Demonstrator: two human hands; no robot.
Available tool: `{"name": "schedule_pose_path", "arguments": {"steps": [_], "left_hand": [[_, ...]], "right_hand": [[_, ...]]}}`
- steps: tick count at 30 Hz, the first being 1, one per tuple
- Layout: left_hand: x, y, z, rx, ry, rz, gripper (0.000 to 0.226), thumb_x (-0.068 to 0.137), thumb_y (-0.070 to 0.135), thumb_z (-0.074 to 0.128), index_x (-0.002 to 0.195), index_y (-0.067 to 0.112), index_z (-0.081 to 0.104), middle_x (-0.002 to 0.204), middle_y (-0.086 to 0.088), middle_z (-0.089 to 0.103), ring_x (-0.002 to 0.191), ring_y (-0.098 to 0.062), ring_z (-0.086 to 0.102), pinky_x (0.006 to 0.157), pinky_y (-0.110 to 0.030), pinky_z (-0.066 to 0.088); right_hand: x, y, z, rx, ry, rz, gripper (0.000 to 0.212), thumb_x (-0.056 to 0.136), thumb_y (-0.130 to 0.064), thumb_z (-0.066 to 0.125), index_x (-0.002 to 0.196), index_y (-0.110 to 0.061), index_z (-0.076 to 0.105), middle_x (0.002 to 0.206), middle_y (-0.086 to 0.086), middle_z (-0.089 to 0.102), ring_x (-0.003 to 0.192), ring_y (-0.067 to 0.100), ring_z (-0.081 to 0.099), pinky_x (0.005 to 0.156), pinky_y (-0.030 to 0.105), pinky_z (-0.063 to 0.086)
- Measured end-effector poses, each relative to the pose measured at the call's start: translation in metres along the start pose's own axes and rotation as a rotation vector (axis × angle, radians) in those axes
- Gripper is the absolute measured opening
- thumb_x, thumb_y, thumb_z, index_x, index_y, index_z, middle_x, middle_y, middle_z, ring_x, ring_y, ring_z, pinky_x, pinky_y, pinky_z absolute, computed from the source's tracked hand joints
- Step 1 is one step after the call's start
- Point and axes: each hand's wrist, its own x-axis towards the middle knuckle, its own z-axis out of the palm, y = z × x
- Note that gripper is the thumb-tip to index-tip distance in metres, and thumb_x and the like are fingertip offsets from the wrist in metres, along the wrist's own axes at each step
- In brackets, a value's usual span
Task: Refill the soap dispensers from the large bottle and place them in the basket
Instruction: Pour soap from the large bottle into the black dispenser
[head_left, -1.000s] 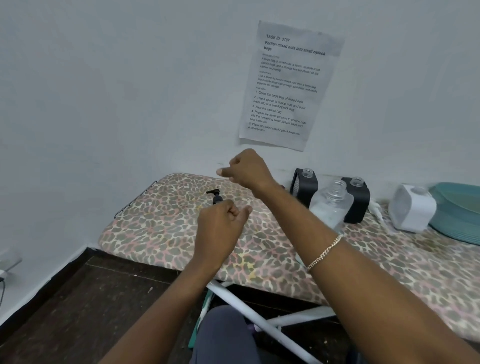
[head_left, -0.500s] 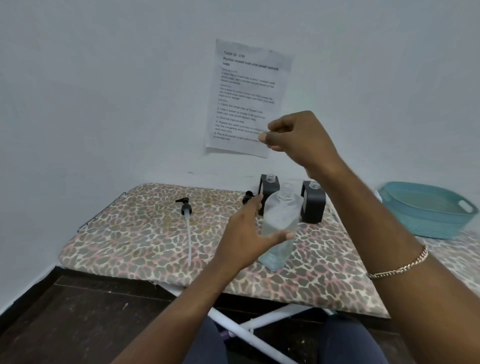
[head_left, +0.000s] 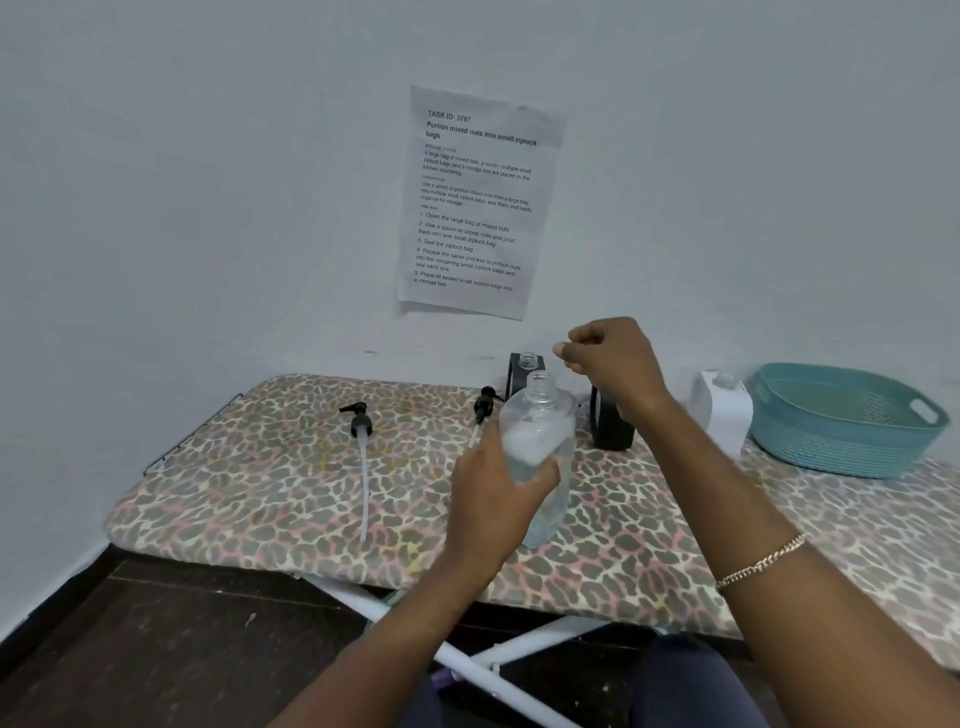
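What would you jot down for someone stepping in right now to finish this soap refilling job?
Left hand grips the clear bottle, upright on the board, neck open. Right hand hovers above, fingers curled, nothing seen in it.
Rear black dispenser and near black dispenser stand behind; left pump and right pump lie on the board; white jug and teal basket sit right.
Done: two pumps off. Left: refill, refit pumps, load the basket.

Printed sheet (head_left: 480, 202) on white wall (head_left: 208, 182), leopard-print board (head_left: 260, 493), dark floor (head_left: 156, 649)
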Motion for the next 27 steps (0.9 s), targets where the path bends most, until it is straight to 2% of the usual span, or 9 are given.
{"name": "schedule_pose_path", "arguments": {"steps": [3, 6, 8, 10, 13, 15, 19, 22, 27], "left_hand": [[0.002, -0.004, -0.005, 0.008, 0.043, -0.005, 0.057, 0.086, 0.042, 0.081, 0.132, 0.017, 0.058, 0.103, 0.003, 0.07, 0.088, -0.013, 0.069, 0.071, -0.036, 0.059], [0.005, -0.009, -0.013, 0.004, 0.059, -0.013, 0.061, 0.086, 0.042, 0.082, 0.135, 0.015, 0.058, 0.105, 0.003, 0.071, 0.089, -0.012, 0.07, 0.072, -0.033, 0.059], [0.007, -0.011, -0.018, 0.02, 0.076, -0.013, 0.061, 0.085, 0.04, 0.083, 0.135, 0.015, 0.059, 0.106, 0.002, 0.072, 0.09, -0.014, 0.07, 0.073, -0.033, 0.06], [0.009, -0.014, -0.024, 0.054, 0.101, -0.001, 0.056, 0.084, 0.039, 0.084, 0.13, 0.015, 0.061, 0.102, 0.002, 0.071, 0.086, -0.016, 0.07, 0.07, -0.033, 0.059], [0.012, -0.021, -0.032, 0.059, 0.124, -0.007, 0.055, 0.084, 0.037, 0.084, 0.128, 0.016, 0.061, 0.101, 0.002, 0.072, 0.085, -0.014, 0.07, 0.07, -0.035, 0.06], [0.013, -0.025, -0.035, 0.063, 0.131, -0.005, 0.057, 0.083, 0.038, 0.085, 0.129, 0.017, 0.06, 0.103, 0.004, 0.071, 0.086, -0.013, 0.069, 0.071, -0.033, 0.06], [0.013, -0.028, -0.038, 0.066, 0.132, 0.011, 0.056, 0.082, 0.04, 0.085, 0.128, 0.018, 0.06, 0.102, 0.007, 0.07, 0.085, -0.008, 0.067, 0.068, -0.023, 0.055], [0.013, -0.029, -0.038, 0.07, 0.133, 0.02, 0.057, 0.082, 0.041, 0.085, 0.129, 0.019, 0.06, 0.099, 0.012, 0.066, 0.083, 0.002, 0.064, 0.064, -0.011, 0.049], [0.014, -0.032, -0.037, 0.076, 0.148, 0.024, 0.058, 0.083, 0.044, 0.084, 0.129, 0.018, 0.06, 0.102, 0.007, 0.069, 0.086, -0.008, 0.068, 0.068, -0.026, 0.058]], "right_hand": [[0.0, 0.013, 0.01, -0.048, 0.009, 0.016, 0.043, 0.086, -0.026, 0.086, 0.12, -0.002, 0.073, 0.101, 0.009, 0.076, 0.094, 0.027, 0.076, 0.091, 0.044, 0.061], [0.0, 0.025, 0.026, -0.062, 0.041, 0.029, 0.05, 0.085, -0.025, 0.086, 0.109, 0.015, 0.068, 0.1, 0.027, 0.073, 0.098, 0.044, 0.07, 0.088, 0.052, 0.058], [0.0, 0.033, 0.038, -0.073, 0.027, 0.05, 0.048, 0.085, -0.027, 0.085, 0.099, 0.014, 0.067, 0.097, 0.03, 0.069, 0.09, 0.047, 0.066, 0.075, 0.047, 0.054], [0.0, 0.04, 0.05, -0.09, 0.022, 0.066, 0.034, 0.085, -0.032, 0.086, 0.085, -0.005, 0.065, 0.087, 0.013, 0.063, 0.082, 0.028, 0.06, 0.066, 0.032, 0.044], [0.002, 0.052, 0.069, -0.098, 0.06, 0.054, 0.05, 0.083, -0.036, 0.086, 0.066, -0.019, 0.042, 0.065, -0.006, 0.046, 0.059, 0.012, 0.042, 0.047, 0.019, 0.028], [0.004, 0.058, 0.08, -0.094, 0.063, 0.095, 0.045, 0.082, -0.039, 0.086, 0.072, -0.017, 0.048, 0.069, -0.004, 0.052, 0.06, 0.009, 0.045, 0.049, 0.021, 0.029], [0.01, 0.064, 0.097, -0.107, 0.051, 0.177, 0.044, 0.082, -0.04, 0.085, 0.096, -0.006, 0.061, 0.089, 0.006, 0.065, 0.072, 0.015, 0.057, 0.053, 0.029, 0.036], [0.014, 0.066, 0.106, -0.117, 0.062, 0.202, 0.04, 0.082, -0.038, 0.084, 0.083, -0.008, 0.057, 0.078, 0.004, 0.064, 0.064, 0.017, 0.055, 0.05, 0.029, 0.037], [0.017, 0.066, 0.113, -0.122, 0.096, 0.208, 0.042, 0.082, -0.031, 0.083, 0.068, -0.013, 0.047, 0.064, -0.001, 0.056, 0.054, 0.013, 0.048, 0.046, 0.026, 0.034]]}}
